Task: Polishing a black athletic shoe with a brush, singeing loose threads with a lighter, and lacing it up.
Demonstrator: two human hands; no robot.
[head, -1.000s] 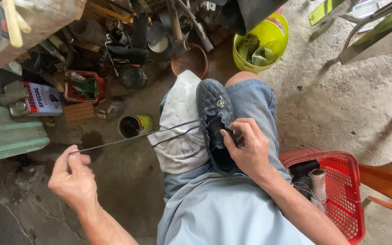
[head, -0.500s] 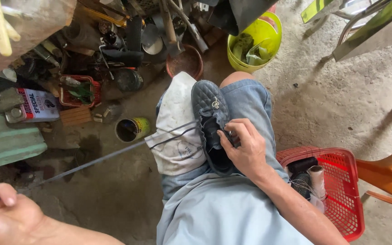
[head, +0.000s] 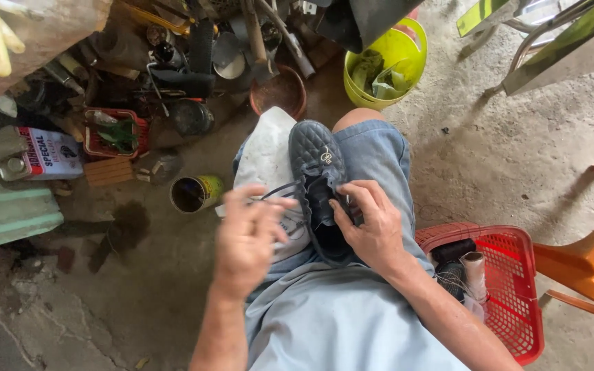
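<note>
while seated, lap [head: 372, 158] in blue shorts, carrying white cloth [head: 267, 154] at its left edge. dark shoe [head: 319, 185] lengthwise on top, gripped by right hand [head: 372, 227]. left hand [head: 247, 237] beside it, fingers pinched on thread [head: 278, 188].

Shoe [head: 316, 163]: dark quilted leather-like upper, matt. Cloth [head: 268, 154]: white, soft. Shorts [head: 379, 148]: faded blue denim. Basket [head: 517, 275]: red plastic lattice. Bucket [head: 407, 48]: glossy yellow-green plastic. Floor [head: 503, 151]: rough concrete.
</note>
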